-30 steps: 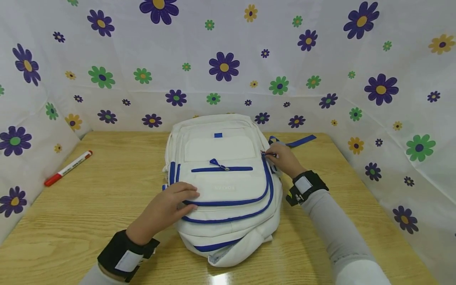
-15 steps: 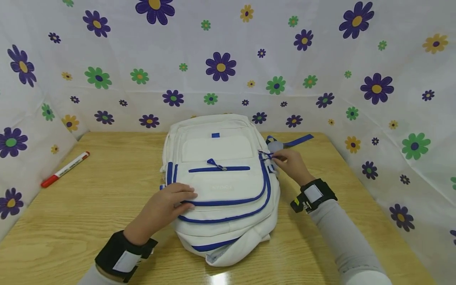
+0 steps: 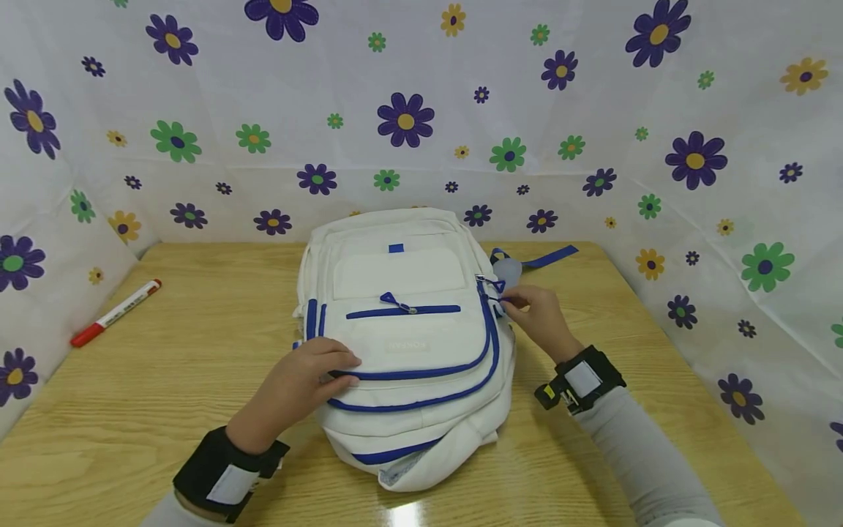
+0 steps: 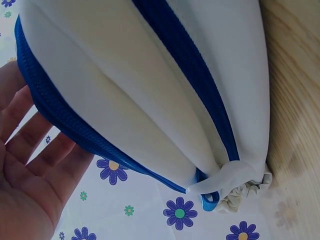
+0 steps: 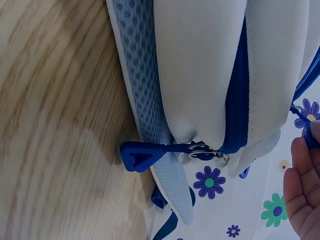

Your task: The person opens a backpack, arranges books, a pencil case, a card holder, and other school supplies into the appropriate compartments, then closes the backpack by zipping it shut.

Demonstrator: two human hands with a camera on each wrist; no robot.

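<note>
A white backpack (image 3: 402, 274) with blue zippers lies on its back on the table. My left hand (image 3: 296, 388) rests on the lower left of its front pocket, fingers fairly straight along the blue zipper edge. In the left wrist view, the fingers (image 4: 37, 142) lie against that blue zipper (image 4: 75, 130). At the pack's right side, my right hand (image 3: 543, 318) pinches a blue zipper pull (image 5: 311, 137) between thumb and fingertips. Another blue zipper pull (image 5: 137, 156) hangs free in the right wrist view. A short horizontal zipper (image 3: 435, 309) crosses the front pocket.
A red-capped marker (image 3: 117, 313) lies on the wooden table (image 3: 217, 293) at the left. A blue strap (image 3: 553, 256) extends past the pack's upper right. Behind and beside the table hangs a white flowered cloth (image 3: 283, 80).
The right hand has shifted outward and slightly toward the front edge, drawing its zipper pull out from the pack's side. The left hand stays on the front pocket; the head view has shifted slightly.
</note>
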